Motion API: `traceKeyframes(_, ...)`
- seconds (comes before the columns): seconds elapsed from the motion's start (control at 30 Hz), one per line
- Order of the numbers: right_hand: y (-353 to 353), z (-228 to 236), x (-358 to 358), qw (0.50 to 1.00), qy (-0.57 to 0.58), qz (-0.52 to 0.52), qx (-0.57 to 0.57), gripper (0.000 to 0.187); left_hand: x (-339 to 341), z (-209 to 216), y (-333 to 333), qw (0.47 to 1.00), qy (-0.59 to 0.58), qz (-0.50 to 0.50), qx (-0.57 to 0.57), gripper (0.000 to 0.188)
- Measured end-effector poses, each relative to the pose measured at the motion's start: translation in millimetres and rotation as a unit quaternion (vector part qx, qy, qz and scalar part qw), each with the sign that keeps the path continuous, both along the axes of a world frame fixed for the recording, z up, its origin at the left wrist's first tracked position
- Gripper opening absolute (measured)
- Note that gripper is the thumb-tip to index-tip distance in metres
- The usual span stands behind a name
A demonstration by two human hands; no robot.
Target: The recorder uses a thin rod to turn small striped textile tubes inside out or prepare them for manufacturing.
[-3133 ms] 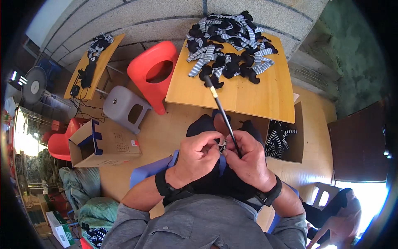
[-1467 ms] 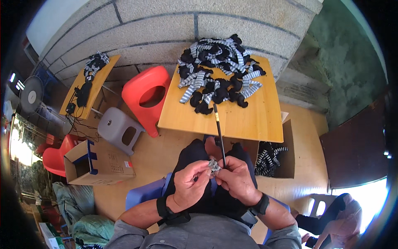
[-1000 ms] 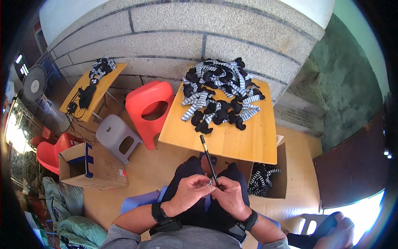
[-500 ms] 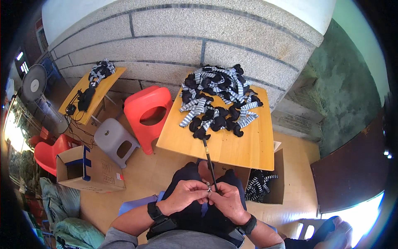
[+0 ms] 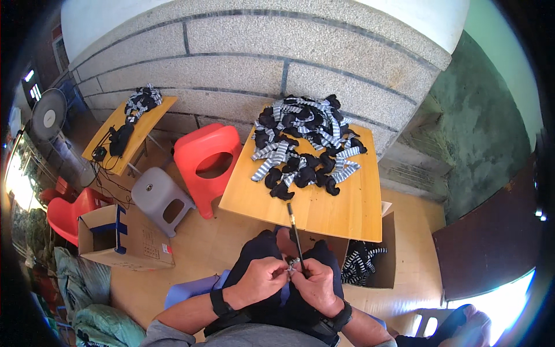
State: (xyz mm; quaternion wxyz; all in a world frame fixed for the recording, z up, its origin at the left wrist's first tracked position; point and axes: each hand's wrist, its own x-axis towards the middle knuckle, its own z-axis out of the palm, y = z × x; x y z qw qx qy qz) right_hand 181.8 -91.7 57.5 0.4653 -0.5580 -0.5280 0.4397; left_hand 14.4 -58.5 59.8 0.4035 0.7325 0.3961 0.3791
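Note:
My right hand (image 5: pixel 317 286) is closed round the lower end of a thin black rod (image 5: pixel 296 236), which has a gold-coloured band near its upper part. The rod leans up and away, its far tip by the table's front edge. My left hand (image 5: pixel 257 283) is closed in a pinch close to the right fingertips. Between the two hands shows a small grey-white piece (image 5: pixel 292 265), too small to make out. Beyond the rod, a heap of black and grey-white striped socks (image 5: pixel 309 124) covers the back of the wooden table (image 5: pixel 341 217).
Below the table's right side stands a cardboard box (image 5: pixel 386 254) holding striped items. Left of the table are a red stool (image 5: pixel 196 139) and a grey stool (image 5: pixel 156 188). An open carton (image 5: pixel 141 243), a fan (image 5: pixel 49 115) and a second table (image 5: pixel 147 124) are further left. Another person's leg (image 5: pixel 445 324) shows lower right.
The rod's far tip has drawn back slightly from the heap and shifted right. My hands stay close together over my lap, with the fingers slightly shifted.

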Motion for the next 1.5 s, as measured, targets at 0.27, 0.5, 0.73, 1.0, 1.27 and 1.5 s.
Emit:
traceKeyframes(0.27, 3.2, 10.6, -4.3, 0.980, 0.180, -0.008, -0.084, 0.011, -0.6, 8.1, -1.2, 0.998, -0.021, 0.048, 0.028, 0.005)
traceKeyframes(0.5, 2.7, 6.3, -16.7, 0.976, 0.170, 0.027, -0.136, 0.011, 1.8, -4.2, -12.9, 0.976, -0.120, 0.068, -0.169, 0.016)
traceKeyframes(0.73, 3.4, 12.8, -20.3, 0.985, 0.114, -0.005, -0.131, 0.003, 3.2, -7.1, -17.5, 0.914, -0.245, 0.054, -0.319, 0.021)
traceKeyframes(1.0, -1.2, 19.8, -18.6, 0.971, 0.220, 0.004, -0.090, 0.003, -1.9, -5.8, -14.0, 0.841, -0.332, -0.087, -0.418, 0.017)
traceKeyframes(1.27, -3.0, 24.3, -19.2, 0.967, 0.218, -0.024, -0.133, 0.003, 2.2, -15.1, -15.5, 0.861, -0.295, -0.082, -0.407, 0.020)
traceKeyframes(1.5, 1.6, 39.3, -19.0, 0.953, 0.234, 0.012, -0.191, 0.008, 1.1, -14.2, -16.7, 0.865, -0.306, -0.058, -0.394, 0.017)
